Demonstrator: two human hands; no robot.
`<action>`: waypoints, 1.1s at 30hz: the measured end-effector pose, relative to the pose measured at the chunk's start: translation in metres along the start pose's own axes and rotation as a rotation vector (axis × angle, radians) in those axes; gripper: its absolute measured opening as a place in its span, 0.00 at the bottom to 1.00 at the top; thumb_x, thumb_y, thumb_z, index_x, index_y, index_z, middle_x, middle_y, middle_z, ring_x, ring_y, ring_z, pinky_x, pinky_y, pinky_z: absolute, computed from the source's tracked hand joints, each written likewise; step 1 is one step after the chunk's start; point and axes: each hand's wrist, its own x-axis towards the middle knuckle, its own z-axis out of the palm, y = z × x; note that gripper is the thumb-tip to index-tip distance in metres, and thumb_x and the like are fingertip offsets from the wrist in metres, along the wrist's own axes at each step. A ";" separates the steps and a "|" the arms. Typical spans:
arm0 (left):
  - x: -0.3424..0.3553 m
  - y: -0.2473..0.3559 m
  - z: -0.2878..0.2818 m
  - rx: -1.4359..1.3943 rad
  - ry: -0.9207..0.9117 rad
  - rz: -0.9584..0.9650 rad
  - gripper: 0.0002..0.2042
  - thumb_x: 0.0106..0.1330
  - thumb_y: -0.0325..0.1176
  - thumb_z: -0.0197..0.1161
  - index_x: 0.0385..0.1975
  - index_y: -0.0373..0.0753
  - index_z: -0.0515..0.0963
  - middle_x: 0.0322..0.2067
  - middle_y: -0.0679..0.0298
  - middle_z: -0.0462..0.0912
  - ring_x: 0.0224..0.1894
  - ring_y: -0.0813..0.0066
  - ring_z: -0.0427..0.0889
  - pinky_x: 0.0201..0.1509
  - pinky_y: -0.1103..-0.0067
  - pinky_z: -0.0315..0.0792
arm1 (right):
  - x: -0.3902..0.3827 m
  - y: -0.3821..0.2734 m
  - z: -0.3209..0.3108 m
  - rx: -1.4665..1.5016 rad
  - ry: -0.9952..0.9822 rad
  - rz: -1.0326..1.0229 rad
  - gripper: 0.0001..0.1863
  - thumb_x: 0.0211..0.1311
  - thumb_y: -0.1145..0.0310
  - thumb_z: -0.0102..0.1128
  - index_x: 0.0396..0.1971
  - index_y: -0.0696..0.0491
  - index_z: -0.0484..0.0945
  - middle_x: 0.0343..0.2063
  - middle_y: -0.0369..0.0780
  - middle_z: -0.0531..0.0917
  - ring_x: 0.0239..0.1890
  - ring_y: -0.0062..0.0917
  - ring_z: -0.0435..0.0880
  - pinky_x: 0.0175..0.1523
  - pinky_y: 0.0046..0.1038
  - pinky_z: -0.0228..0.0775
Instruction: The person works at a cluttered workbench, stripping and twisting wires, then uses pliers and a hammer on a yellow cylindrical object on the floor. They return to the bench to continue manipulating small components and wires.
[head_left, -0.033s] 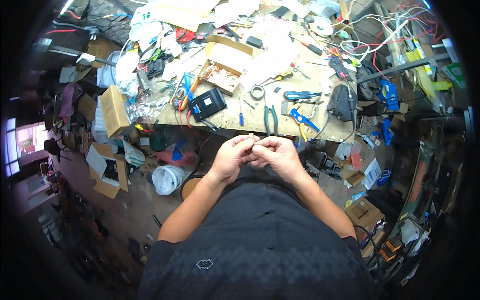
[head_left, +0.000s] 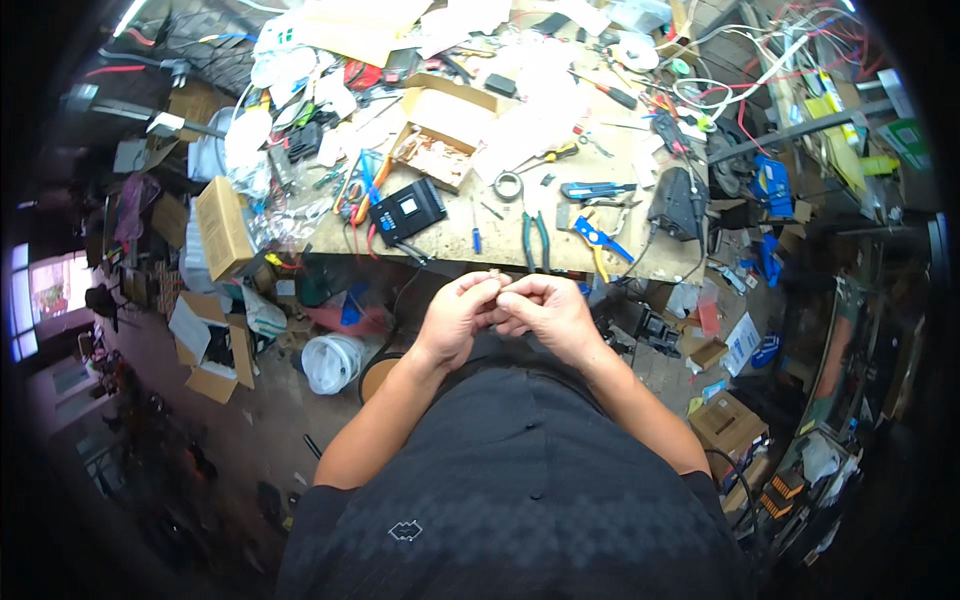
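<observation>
In front of the workbench's near edge, my left hand (head_left: pixel 455 318) and my right hand (head_left: pixel 553 311) meet with thumbs and fingertips pinched together. A tiny pinkish-brown tip (head_left: pixel 495 272) shows at the left fingertips; whether it is part of a held piece I cannot make out. Just beyond the hands lie green-handled pliers (head_left: pixel 536 242), a small blue screwdriver (head_left: pixel 476 240) and a blue and yellow wire stripper (head_left: pixel 602 240). To their left is a black box-shaped device (head_left: pixel 408 211) with leads. An open cardboard box (head_left: pixel 447 178) of small copper-coloured pieces sits farther back.
The workbench (head_left: pixel 455 246) also bears a roll of grey tape (head_left: pixel 508 185), a blue utility knife (head_left: pixel 597 191) and a black corded device (head_left: pixel 678 205). A white bucket (head_left: pixel 332 363) and an open carton (head_left: pixel 214 345) stand on the floor at left. Another carton (head_left: pixel 728 424) is at right.
The whole view has shifted very slightly, with bench items and hands a little farther left. Both hands keep the same pinched pose.
</observation>
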 end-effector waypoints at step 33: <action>-0.035 -0.013 -0.093 0.733 0.391 0.429 0.08 0.75 0.30 0.61 0.46 0.34 0.83 0.29 0.65 0.85 0.31 0.82 0.81 0.37 0.80 0.76 | 0.093 0.111 -0.043 -0.672 -0.029 0.177 0.11 0.71 0.67 0.63 0.40 0.61 0.82 0.29 0.38 0.87 0.28 0.20 0.86 0.37 0.24 0.80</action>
